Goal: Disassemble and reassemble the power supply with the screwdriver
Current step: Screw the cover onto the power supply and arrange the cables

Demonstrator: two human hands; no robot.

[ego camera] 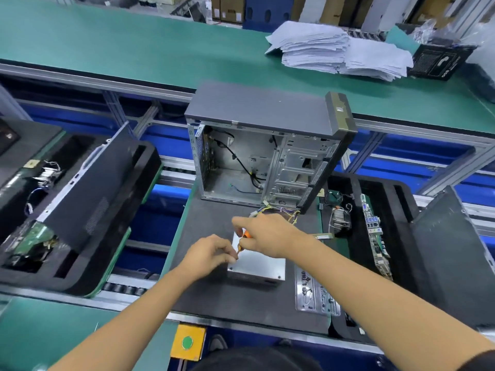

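Observation:
The power supply (261,266), a silver metal box with screw holes at its corners, lies flat on a black mat (214,290) in front of me. A bundle of coloured wires (278,210) runs from its far end. My right hand (267,234) grips the orange handle of the screwdriver (245,235), held upright over the box's left edge. My left hand (211,254) pinches near the screwdriver's lower end at the box's left edge; the tip itself is hidden by my fingers.
An open grey computer case (257,156) stands behind the power supply. A metal I/O plate (313,293) lies to the right, beside a tray (396,210) with a circuit board and heatsink. Black foam trays (80,210) with parts sit left. Paper stacks (340,49) lie far back.

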